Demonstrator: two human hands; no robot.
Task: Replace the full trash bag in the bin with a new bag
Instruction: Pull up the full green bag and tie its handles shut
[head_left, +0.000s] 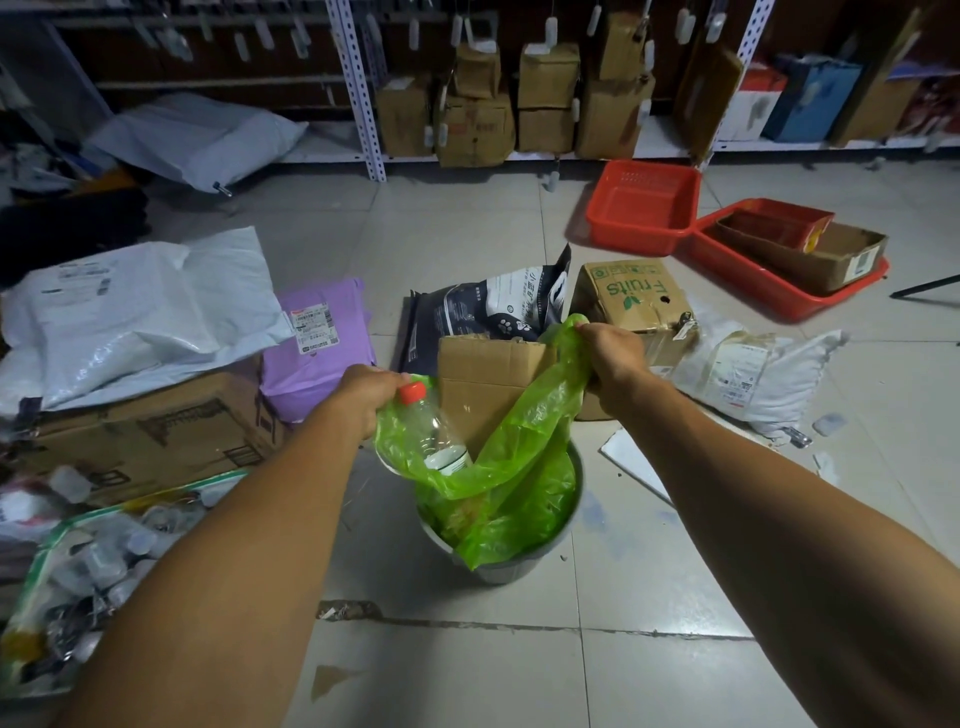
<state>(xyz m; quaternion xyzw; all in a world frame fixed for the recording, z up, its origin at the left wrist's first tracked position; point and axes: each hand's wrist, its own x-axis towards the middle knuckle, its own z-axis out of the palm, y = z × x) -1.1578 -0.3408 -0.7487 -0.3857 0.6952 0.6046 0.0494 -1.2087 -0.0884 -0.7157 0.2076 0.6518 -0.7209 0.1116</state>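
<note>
A grey round bin (519, 569) stands on the tiled floor in front of me. A green translucent trash bag (524, 457) hangs out of it, its rim stretched upward. My left hand (363, 395) grips the bag's left edge and my right hand (613, 358) grips its right edge, a little higher. Inside the bag a clear plastic bottle with a red cap (434, 431) leans to the left, beside a piece of brown cardboard (483, 379) that stands up out of the opening.
Parcels lie around: a purple mailer (317, 348), white mailers (140, 306), a "Fruits" carton (636, 301), a dark pet-food bag (488, 306). Red baskets (644, 208) sit at the back right. A sack of bottles (88, 577) lies at the left. Shelving runs along the far wall.
</note>
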